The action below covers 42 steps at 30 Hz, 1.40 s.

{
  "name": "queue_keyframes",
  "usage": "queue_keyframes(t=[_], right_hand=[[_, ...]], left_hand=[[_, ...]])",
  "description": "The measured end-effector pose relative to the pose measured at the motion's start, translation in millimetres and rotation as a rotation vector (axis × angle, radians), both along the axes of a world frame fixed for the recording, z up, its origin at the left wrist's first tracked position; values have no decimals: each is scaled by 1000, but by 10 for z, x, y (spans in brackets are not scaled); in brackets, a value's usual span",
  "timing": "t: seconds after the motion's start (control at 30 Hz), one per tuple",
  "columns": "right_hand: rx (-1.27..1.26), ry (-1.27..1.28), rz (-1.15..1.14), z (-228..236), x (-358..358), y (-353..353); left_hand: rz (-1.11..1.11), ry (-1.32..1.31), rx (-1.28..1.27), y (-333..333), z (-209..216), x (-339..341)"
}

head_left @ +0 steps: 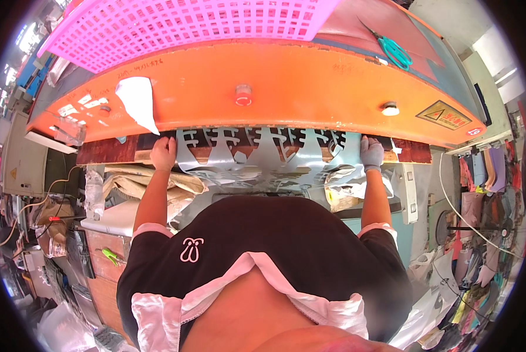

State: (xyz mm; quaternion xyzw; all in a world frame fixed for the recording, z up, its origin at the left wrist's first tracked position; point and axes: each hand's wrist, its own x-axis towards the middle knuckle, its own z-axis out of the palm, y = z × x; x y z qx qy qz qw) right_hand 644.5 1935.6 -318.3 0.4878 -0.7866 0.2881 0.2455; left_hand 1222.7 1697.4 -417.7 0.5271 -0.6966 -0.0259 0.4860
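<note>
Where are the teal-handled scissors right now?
In the head view, the teal-handled scissors lie on top of the orange machine housing, upper right, right of the pink plastic basket.

Head-worn fisheye, steeply downward, close

We see a smooth grey sheet [263, 155] on dark wood [107, 149] under glossy orange-painted metal [298, 88].

Your bare left hand [163, 154] grips left edge of grey cut-out sheet [257, 154] under orange press head [263, 88]. Your gloved right hand [371, 152] grips right edge. Pink basket [181, 23] far left, teal scissors [394, 51] far right.
</note>
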Motion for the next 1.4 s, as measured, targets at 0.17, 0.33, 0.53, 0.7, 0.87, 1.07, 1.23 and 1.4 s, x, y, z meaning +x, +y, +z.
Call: queue_keyframes(t=[0.17,0.33,0.53,0.7,0.87,1.07,1.23,1.4], right_hand=[[22,84,64,-59,3,69],[158,-135,-72,-33,-58,4],[40,-17,-23,-269,214,669],[52,2,-24,-502,517,1488],[35,7,-33,-679,892,2317],[75,213,34,-504,1592,2838],[159,183,272,-509,2332,2310],[400,354,174,-749,2670,2219]], left_hand=[[-19,-8,101,-30,6,13],[-41,24,164,-43,43,2],[59,-18,148,647,-171,155],[14,5,-38,1581,-336,452],[-52,34,-62,2507,-477,763],[-79,51,-10,3339,-645,1159],[-190,-59,22,3723,-459,1258],[-383,-328,51,3650,-250,709]])
